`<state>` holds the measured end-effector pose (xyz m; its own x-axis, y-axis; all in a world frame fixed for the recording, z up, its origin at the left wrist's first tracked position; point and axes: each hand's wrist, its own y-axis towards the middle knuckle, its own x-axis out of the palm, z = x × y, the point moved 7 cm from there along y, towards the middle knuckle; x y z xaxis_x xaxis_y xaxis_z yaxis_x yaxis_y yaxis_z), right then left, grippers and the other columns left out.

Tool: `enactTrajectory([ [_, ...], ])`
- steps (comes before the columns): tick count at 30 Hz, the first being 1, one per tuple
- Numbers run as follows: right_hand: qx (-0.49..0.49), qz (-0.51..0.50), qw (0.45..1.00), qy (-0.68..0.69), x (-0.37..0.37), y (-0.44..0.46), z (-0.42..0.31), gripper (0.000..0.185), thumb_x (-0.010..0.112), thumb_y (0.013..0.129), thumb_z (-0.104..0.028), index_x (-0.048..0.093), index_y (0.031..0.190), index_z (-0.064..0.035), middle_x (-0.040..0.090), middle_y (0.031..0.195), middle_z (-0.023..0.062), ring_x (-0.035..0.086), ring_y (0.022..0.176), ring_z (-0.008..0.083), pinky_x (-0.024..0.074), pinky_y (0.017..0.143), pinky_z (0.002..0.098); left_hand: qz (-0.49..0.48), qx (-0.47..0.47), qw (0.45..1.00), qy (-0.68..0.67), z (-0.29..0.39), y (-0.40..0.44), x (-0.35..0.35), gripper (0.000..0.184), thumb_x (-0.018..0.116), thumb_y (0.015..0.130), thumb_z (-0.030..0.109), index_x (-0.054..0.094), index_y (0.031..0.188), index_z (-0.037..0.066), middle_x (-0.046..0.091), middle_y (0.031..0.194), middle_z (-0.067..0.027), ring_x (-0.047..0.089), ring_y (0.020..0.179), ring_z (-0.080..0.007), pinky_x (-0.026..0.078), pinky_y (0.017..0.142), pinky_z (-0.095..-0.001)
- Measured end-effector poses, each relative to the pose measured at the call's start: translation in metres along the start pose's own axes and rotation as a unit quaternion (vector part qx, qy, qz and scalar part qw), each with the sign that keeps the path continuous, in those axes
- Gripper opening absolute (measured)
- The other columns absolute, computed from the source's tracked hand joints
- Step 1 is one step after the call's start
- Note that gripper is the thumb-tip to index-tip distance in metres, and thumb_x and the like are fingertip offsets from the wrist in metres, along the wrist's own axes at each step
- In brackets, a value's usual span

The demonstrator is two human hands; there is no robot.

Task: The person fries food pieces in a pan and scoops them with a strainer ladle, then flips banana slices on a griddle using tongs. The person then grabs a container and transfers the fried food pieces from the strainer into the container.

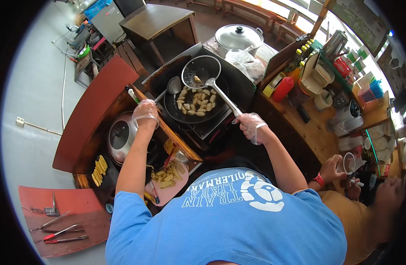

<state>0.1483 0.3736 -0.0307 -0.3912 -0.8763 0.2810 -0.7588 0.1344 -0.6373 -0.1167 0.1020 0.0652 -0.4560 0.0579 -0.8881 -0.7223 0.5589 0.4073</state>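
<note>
My left hand (145,114), in a clear plastic glove, is closed on the handle of a metal ladle (173,85). Its head rests at the left rim of a black wok (172,109). Pale pieces of food (197,104) lie in the wok, several of them side by side. My right hand (251,126), gloved too, grips the long handle of a round strainer (206,61), held over the far part of the wok. One browned piece (197,79) shows within the strainer's ring. What the pieces are, I cannot tell.
A lidded pot (239,37) and a plastic bag (246,64) stand behind the stove. Left are another pot (122,137) and a pink cutting board (170,192) with cut pieces. Sauce bottles (283,88) line the right counter, where a co-worker's hand (332,168) holds a clear cup.
</note>
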Motion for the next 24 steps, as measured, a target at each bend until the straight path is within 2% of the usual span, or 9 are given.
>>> enactTrajectory([
  [4, -0.019, -0.001, 1.000, 0.009, 0.001, 0.007, -0.008, 0.027, 0.058, 0.098, -0.035, 0.060, 0.086, -0.0107, 0.044, 0.057, -0.0053, 0.037, 0.042, 0.0062, 0.0274, 0.037, 0.0232, -0.047, -0.012, 0.998, -0.028, -0.005, -0.010, 0.020, 0.018, 0.061, 0.082, 0.017, 0.072, 0.077, 0.004, 0.071, 0.083, -0.0154, 0.070, 0.078, -0.0321, 0.057, 0.071, -0.0405],
  [5, -0.022, -0.002, 1.000, 0.002, 0.002, 0.009, -0.010, 0.028, 0.059, 0.098, -0.035, 0.060, 0.084, -0.0107, 0.044, 0.057, -0.0052, 0.037, 0.042, 0.0060, 0.0275, 0.037, 0.0231, -0.042, -0.016, 0.997, -0.069, -0.009, -0.012, 0.019, 0.016, 0.065, 0.081, 0.020, 0.072, 0.078, 0.005, 0.071, 0.083, -0.0144, 0.070, 0.078, -0.0315, 0.057, 0.071, -0.0411],
  [8, -0.029, -0.010, 1.000, -0.001, 0.004, 0.017, -0.018, 0.030, 0.060, 0.097, -0.036, 0.060, 0.082, -0.0105, 0.045, 0.057, -0.0053, 0.038, 0.042, 0.0056, 0.0279, 0.037, 0.0228, -0.029, -0.017, 0.999, -0.035, -0.017, -0.017, 0.013, 0.016, 0.065, 0.082, 0.021, 0.071, 0.079, 0.006, 0.071, 0.082, -0.0129, 0.070, 0.076, -0.0311, 0.057, 0.071, -0.0409],
  [10, -0.028, -0.019, 0.999, -0.005, 0.004, 0.022, -0.021, 0.030, 0.061, 0.097, -0.037, 0.061, 0.082, -0.0105, 0.046, 0.057, -0.0053, 0.038, 0.042, 0.0056, 0.0283, 0.037, 0.0226, -0.065, -0.049, 0.996, -0.023, -0.017, -0.018, 0.012, 0.017, 0.067, 0.082, 0.023, 0.072, 0.079, 0.006, 0.071, 0.083, -0.0127, 0.070, 0.080, -0.0301, 0.057, 0.074, -0.0401],
  [12, -0.026, -0.028, 0.999, -0.001, 0.007, 0.021, -0.024, 0.030, 0.061, 0.096, -0.037, 0.061, 0.083, -0.0103, 0.046, 0.057, -0.0054, 0.038, 0.042, 0.0056, 0.0281, 0.037, 0.0227, -0.114, -0.121, 0.984, -0.063, -0.025, -0.022, 0.026, 0.019, 0.068, 0.081, 0.023, 0.074, 0.082, 0.005, 0.072, 0.087, -0.0145, 0.070, 0.086, -0.0315, 0.057, 0.077, -0.0406],
  [13, -0.025, -0.029, 0.999, -0.003, 0.007, 0.021, -0.024, 0.030, 0.061, 0.096, -0.037, 0.061, 0.083, -0.0103, 0.046, 0.057, -0.0054, 0.038, 0.042, 0.0056, 0.0281, 0.037, 0.0227, -0.114, -0.123, 0.984, -0.063, -0.025, -0.024, 0.037, 0.019, 0.068, 0.081, 0.023, 0.074, 0.082, 0.005, 0.072, 0.087, -0.0145, 0.070, 0.086, -0.0315, 0.057, 0.077, -0.0406],
  [15, -0.036, -0.034, 0.999, 0.014, 0.006, 0.024, -0.025, 0.030, 0.061, 0.096, -0.037, 0.061, 0.083, -0.0099, 0.046, 0.058, -0.0054, 0.037, 0.042, 0.0057, 0.0281, 0.037, 0.0229, -0.120, -0.152, 0.962, -0.193, -0.024, -0.027, 0.055, 0.020, 0.070, 0.078, 0.024, 0.076, 0.084, 0.005, 0.073, 0.090, -0.0154, 0.070, 0.091, -0.0325, 0.056, 0.081, -0.0409],
  [18, -0.044, -0.042, 0.998, 0.033, 0.004, 0.024, -0.027, 0.029, 0.061, 0.097, -0.036, 0.061, 0.085, -0.0095, 0.046, 0.058, -0.0052, 0.037, 0.042, 0.0058, 0.0283, 0.037, 0.0227, -0.161, -0.186, 0.931, -0.270, -0.016, -0.030, 0.064, 0.020, 0.072, 0.076, 0.024, 0.077, 0.086, 0.007, 0.073, 0.091, -0.0143, 0.069, 0.092, -0.0328, 0.055, 0.084, -0.0404],
  [24, -0.044, -0.039, 0.997, 0.041, 0.002, 0.020, -0.031, 0.028, 0.060, 0.097, -0.035, 0.060, 0.086, -0.0094, 0.046, 0.059, -0.0052, 0.037, 0.043, 0.0063, 0.0271, 0.039, 0.0231, -0.131, -0.179, 0.939, -0.264, -0.004, -0.018, 0.068, 0.022, 0.074, 0.077, 0.024, 0.076, 0.090, 0.007, 0.073, 0.096, -0.0142, 0.070, 0.092, -0.0320, 0.054, 0.086, -0.0398],
])
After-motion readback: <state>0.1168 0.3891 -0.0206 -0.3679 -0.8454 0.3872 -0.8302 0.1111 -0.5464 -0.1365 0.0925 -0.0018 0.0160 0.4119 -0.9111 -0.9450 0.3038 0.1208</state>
